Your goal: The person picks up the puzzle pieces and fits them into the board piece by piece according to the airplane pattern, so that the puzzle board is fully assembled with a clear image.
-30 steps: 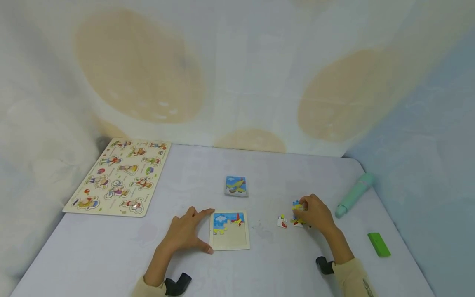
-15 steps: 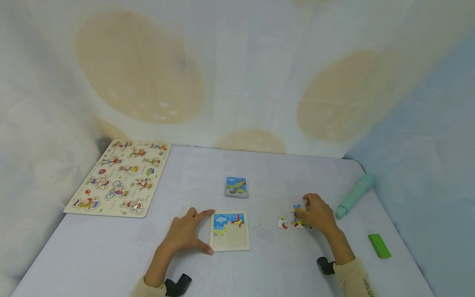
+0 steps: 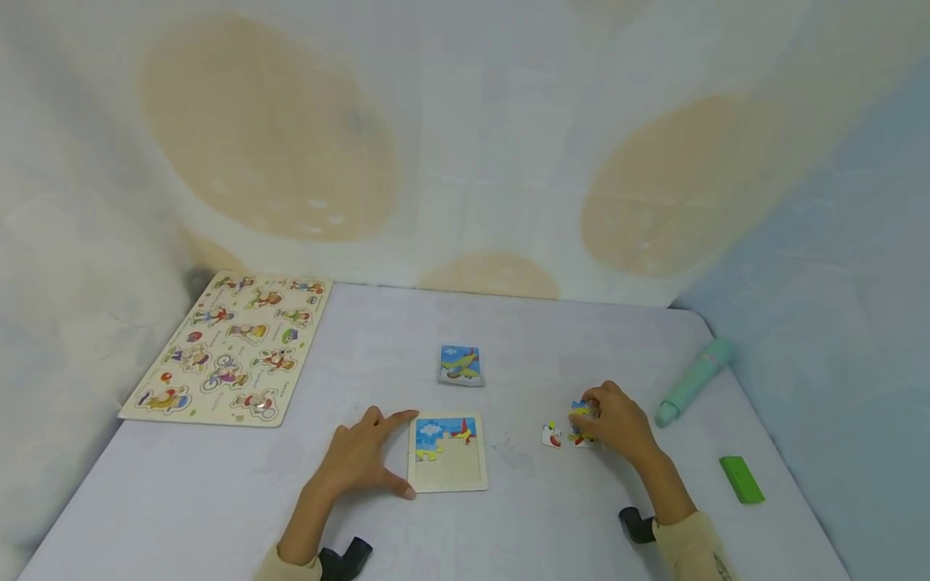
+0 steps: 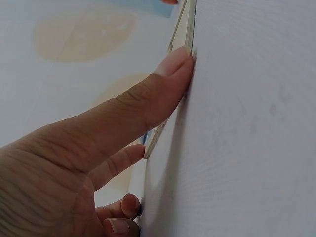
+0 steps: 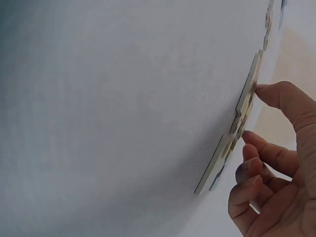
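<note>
A small square puzzle board [image 3: 462, 476] with a pale wooden frame lies flat, its upper and left parts filled with blue-sky and yellow pieces. My left hand [image 3: 359, 457] rests at its left side, index fingertip at the upper corner and thumb [image 4: 173, 66] at the lower one; these two fingers are fairly straight. To the right, my right hand [image 3: 617, 421] pinches a jigsaw puzzle piece [image 3: 579, 409] between thumb [image 5: 276, 94] and index finger, low over other pieces [image 5: 215, 165]. The hand partly hides this group. A loose white-and-red piece [image 3: 551, 436] lies just left of it.
A small airplane picture puzzle [image 3: 461, 365] lies behind the board. A large peg puzzle board [image 3: 232, 347] occupies the back left. At the right are a mint-green cylinder [image 3: 695, 382] and a green block [image 3: 742, 479]. Cloth walls stand behind and beside the table.
My right thumb and fingers have shifted slightly over the puzzle pieces, and the thumb has moved a little left. My left hand and the board keep their places.
</note>
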`<state>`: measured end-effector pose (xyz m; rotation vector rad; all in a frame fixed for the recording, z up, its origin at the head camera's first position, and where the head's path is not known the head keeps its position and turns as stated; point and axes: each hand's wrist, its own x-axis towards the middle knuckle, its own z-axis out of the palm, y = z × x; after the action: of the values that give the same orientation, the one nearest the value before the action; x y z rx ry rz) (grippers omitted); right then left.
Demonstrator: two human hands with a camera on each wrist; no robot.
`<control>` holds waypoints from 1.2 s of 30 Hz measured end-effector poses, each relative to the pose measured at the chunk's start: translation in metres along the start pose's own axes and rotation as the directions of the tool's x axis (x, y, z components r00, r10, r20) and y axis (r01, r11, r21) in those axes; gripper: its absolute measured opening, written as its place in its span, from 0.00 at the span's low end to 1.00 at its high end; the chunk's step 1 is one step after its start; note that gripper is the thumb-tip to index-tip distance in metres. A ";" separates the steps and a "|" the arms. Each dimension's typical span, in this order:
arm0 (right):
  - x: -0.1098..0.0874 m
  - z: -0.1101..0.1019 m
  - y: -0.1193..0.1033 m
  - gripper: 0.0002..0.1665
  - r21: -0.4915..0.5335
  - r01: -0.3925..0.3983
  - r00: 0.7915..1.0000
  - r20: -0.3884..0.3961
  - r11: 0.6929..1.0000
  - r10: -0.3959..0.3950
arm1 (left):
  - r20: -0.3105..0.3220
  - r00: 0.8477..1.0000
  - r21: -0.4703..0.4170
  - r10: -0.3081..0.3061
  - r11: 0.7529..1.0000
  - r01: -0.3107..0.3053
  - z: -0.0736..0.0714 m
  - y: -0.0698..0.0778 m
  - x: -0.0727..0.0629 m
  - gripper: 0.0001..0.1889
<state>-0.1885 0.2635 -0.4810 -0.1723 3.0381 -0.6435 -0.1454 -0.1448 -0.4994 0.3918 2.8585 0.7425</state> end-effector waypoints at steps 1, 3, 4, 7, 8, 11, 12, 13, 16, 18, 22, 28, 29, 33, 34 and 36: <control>0.001 0.000 0.000 0.25 -0.011 0.011 1.000 -0.003 1.000 -0.011 | 0.002 1.000 0.000 -0.004 1.000 0.004 0.000 0.000 0.000 0.58; 0.002 0.000 -0.001 0.24 -0.036 0.031 0.999 -0.010 0.999 -0.031 | 0.005 1.000 -0.009 -0.009 1.000 0.009 -0.001 0.001 -0.001 0.58; 0.002 0.000 -0.001 0.24 -0.049 0.042 0.999 -0.015 0.998 -0.043 | 0.006 1.000 -0.014 -0.011 1.000 0.011 -0.001 0.001 -0.001 0.58; 0.002 0.000 -0.002 0.23 -0.073 0.081 0.996 -0.037 0.994 -0.084 | 0.010 1.000 -0.023 -0.013 1.000 0.013 -0.001 0.001 -0.002 0.58; 0.002 0.001 -0.001 0.23 -0.082 0.094 0.994 -0.047 0.992 -0.098 | 0.010 1.000 -0.026 -0.013 1.000 0.014 -0.001 0.001 -0.002 0.58; 0.003 0.001 0.001 0.23 -0.107 0.125 0.988 -0.080 0.986 -0.134 | 0.008 1.000 -0.029 -0.014 0.999 0.014 0.000 0.001 -0.002 0.58; 0.003 0.002 0.002 0.23 -0.114 0.134 0.985 -0.093 0.984 -0.145 | 0.007 1.000 -0.031 -0.014 0.999 0.014 0.000 0.001 -0.002 0.58; 0.003 0.002 0.002 0.24 -0.119 0.137 0.983 -0.107 0.983 -0.150 | 0.007 1.000 -0.031 -0.012 0.999 0.013 0.000 0.001 -0.002 0.58; 0.004 0.003 0.004 0.23 -0.118 0.148 0.973 -0.159 0.982 -0.166 | 0.005 1.000 -0.022 -0.004 1.000 0.005 0.002 -0.001 -0.002 0.58; 0.003 0.003 0.003 0.22 -0.103 0.163 0.966 -0.186 0.981 -0.180 | 0.010 1.000 -0.017 -0.002 1.000 0.003 0.002 -0.001 -0.002 0.58; -0.002 0.002 -0.009 0.21 -0.064 0.211 0.960 -0.177 0.975 -0.219 | 0.010 1.000 -0.021 -0.003 1.000 0.004 0.001 0.000 -0.001 0.58; -0.006 0.002 -0.030 0.18 -0.057 0.298 0.937 -0.174 0.953 -0.303 | 0.002 1.000 -0.020 -0.005 1.000 0.005 -0.001 0.002 -0.001 0.58; -0.006 0.003 -0.032 0.18 -0.067 0.316 0.928 -0.184 0.946 -0.323 | 0.001 1.000 -0.019 -0.005 1.000 0.005 -0.001 0.002 -0.001 0.58; -0.007 0.008 -0.041 0.20 -0.125 0.373 0.895 -0.213 0.920 -0.392 | 0.004 1.000 -0.018 -0.006 1.000 0.006 -0.002 0.003 -0.002 0.57; -0.008 0.008 -0.044 0.20 -0.135 0.382 0.890 -0.215 0.914 -0.403 | 0.007 1.000 -0.019 -0.007 1.000 0.007 -0.002 0.003 -0.002 0.57; -0.009 0.009 -0.051 0.21 -0.155 0.398 0.879 -0.216 0.904 -0.425 | 0.009 1.000 -0.022 -0.009 1.000 0.009 -0.003 0.004 -0.002 0.57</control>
<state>-0.1738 0.2147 -0.4685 -0.8251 3.3005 -0.5534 -0.1437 -0.1435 -0.4949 0.3775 2.8390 0.7677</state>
